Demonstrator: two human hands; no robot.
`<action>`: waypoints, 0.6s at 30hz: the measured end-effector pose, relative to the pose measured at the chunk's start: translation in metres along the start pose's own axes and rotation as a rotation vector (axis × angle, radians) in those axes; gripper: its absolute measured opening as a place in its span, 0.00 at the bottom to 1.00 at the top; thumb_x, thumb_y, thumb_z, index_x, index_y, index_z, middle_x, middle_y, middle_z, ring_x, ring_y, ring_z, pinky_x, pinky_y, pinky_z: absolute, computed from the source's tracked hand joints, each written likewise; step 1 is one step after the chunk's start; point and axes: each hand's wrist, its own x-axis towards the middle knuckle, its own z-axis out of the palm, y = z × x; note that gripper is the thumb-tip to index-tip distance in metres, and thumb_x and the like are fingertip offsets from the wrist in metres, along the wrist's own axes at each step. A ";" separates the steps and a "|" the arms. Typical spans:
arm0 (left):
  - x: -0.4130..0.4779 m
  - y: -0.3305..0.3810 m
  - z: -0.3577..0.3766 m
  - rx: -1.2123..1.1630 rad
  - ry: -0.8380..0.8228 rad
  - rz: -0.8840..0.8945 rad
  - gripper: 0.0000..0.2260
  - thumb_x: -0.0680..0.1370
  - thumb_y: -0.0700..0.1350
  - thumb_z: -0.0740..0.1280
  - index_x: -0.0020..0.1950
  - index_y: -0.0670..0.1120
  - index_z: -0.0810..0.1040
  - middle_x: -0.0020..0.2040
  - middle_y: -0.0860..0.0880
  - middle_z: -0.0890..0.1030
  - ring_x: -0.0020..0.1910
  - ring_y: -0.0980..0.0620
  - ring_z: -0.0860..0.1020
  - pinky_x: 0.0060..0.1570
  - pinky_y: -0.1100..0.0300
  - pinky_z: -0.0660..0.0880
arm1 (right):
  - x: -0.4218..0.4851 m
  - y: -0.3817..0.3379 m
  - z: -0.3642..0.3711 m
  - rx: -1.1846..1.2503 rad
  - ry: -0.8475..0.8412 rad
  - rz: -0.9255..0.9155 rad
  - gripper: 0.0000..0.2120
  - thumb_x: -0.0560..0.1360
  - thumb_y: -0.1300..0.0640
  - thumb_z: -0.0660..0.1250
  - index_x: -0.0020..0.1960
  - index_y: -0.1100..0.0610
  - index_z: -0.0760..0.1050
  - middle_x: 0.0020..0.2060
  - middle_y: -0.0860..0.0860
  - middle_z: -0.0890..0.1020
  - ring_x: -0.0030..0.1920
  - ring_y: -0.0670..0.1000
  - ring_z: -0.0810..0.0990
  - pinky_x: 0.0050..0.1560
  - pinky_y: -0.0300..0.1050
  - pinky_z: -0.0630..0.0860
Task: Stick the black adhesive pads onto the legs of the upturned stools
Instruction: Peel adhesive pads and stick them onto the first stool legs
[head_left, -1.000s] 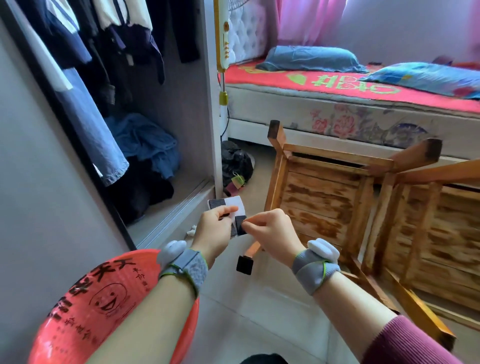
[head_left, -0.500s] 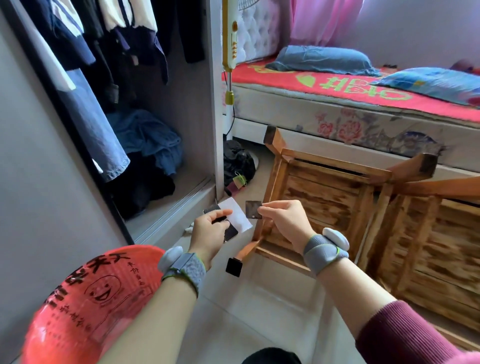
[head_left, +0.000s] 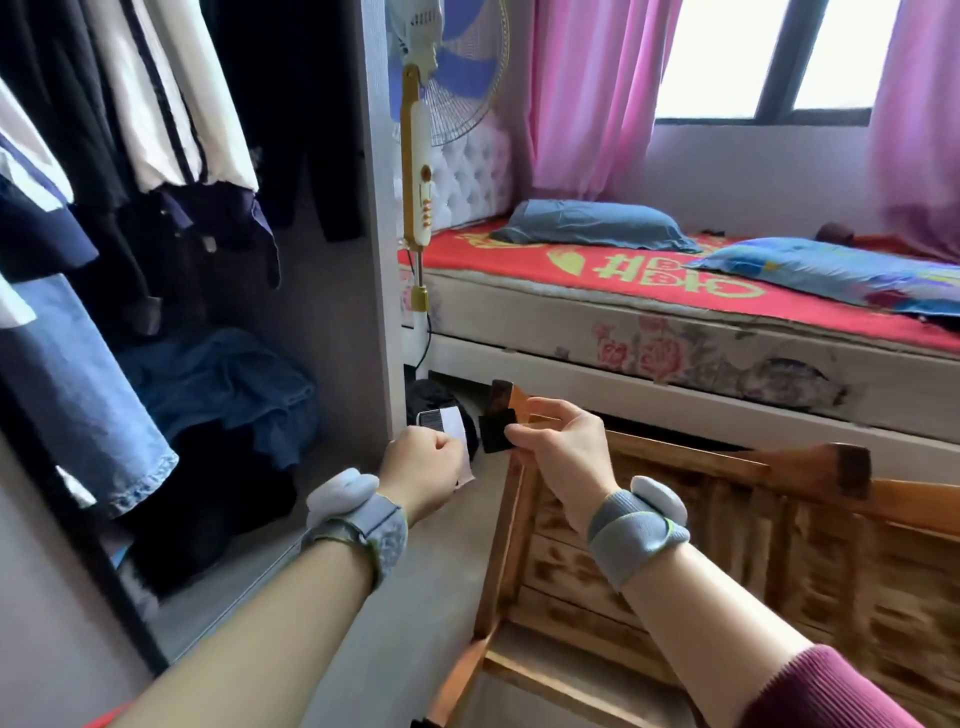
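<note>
Raised now, my right hand pinches a black pad beside the stool leg; my left hand grips the backing sheet.

Grey wristbands with white pods, maroon ribbed sleeve

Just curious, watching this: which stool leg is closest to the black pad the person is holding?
The upper-left leg, with the dark end, directly behind the black pad pinched in the right hand. The other dark-ended leg points off right, well away.
</note>
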 end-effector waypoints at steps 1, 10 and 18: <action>0.003 0.005 0.000 0.020 0.008 0.017 0.23 0.78 0.44 0.61 0.22 0.43 0.64 0.22 0.41 0.70 0.36 0.38 0.62 0.33 0.56 0.62 | 0.004 0.000 0.002 0.010 0.020 0.004 0.15 0.64 0.59 0.75 0.51 0.56 0.82 0.43 0.54 0.86 0.44 0.53 0.85 0.49 0.48 0.82; 0.034 0.020 0.011 -0.002 0.141 0.227 0.17 0.77 0.52 0.65 0.37 0.42 0.84 0.26 0.47 0.78 0.35 0.42 0.77 0.37 0.56 0.71 | 0.017 -0.001 0.010 0.254 0.007 0.085 0.05 0.69 0.63 0.73 0.45 0.61 0.83 0.33 0.52 0.84 0.31 0.46 0.82 0.35 0.37 0.79; 0.050 0.022 0.018 0.030 0.249 0.253 0.14 0.76 0.53 0.67 0.41 0.45 0.86 0.28 0.48 0.78 0.36 0.42 0.78 0.35 0.58 0.71 | 0.033 0.007 0.017 0.089 0.178 0.003 0.01 0.65 0.58 0.76 0.36 0.55 0.85 0.29 0.53 0.85 0.33 0.48 0.83 0.48 0.50 0.82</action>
